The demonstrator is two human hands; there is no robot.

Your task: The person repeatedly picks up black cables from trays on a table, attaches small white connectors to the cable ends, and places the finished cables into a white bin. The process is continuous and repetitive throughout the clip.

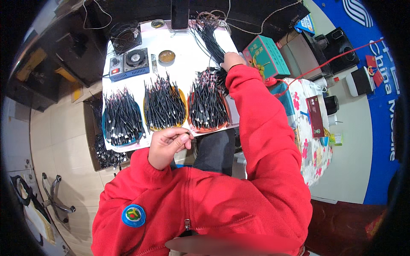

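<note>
My left hand [171,146] is closed in a pinch just in front of the table's near edge. A small dark thing with thin pale ends shows at its fingertips, too small to name. Stretched out to the far right, my right hand [232,60] is closed on the lower end of a long bundle of black cables [211,39]; its fingertips are partly hidden. Along the near edge stand three baskets packed with short black cables: a blue basket [140,123], a yellow basket [184,102] and an orange-red basket [227,112]. The orange-red one is closest to my left hand.
A blue-grey device with a fan [129,64], a black fan [126,37] and a round tin [166,57] sit on the white table [192,59]. A green box [265,55] stands right of it. More cables [106,151] fill a carton below left.
</note>
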